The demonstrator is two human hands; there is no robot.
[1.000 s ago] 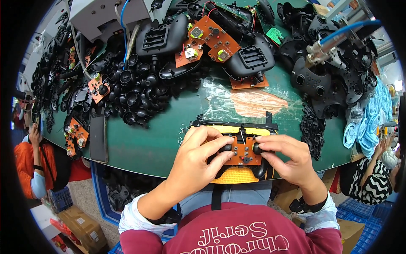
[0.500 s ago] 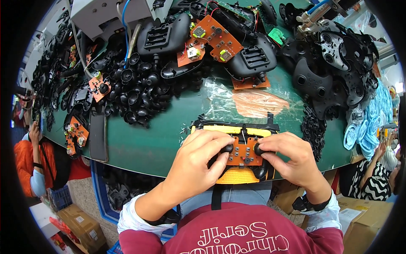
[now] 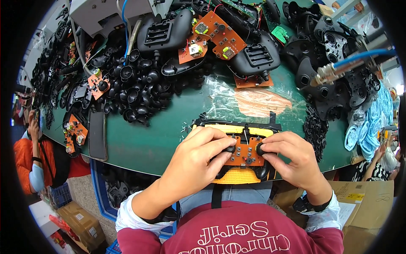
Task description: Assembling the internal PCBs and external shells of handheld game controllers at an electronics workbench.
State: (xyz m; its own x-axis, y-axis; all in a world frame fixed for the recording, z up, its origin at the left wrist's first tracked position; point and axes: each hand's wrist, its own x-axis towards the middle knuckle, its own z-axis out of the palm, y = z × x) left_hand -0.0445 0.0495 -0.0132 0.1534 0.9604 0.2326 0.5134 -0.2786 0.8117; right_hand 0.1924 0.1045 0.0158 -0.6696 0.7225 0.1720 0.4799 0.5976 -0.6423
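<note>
The orange board (image 3: 246, 153) is right of and below the frame's middle. Left hand (image 3: 199, 153) pinches the left knob (image 3: 230, 149); right hand (image 3: 290, 155) pinches the right knob (image 3: 259, 148). Keep both straight, press gently. Their bottoms look hidden.

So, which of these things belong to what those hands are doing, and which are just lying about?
In use:
left hand and right hand, each pinching a black knob
orange circuit board between them
yellow-padded holder

Apparently just lying about:
dark flat slab
light-blue coiled cables
cardboard box, lower right
</note>
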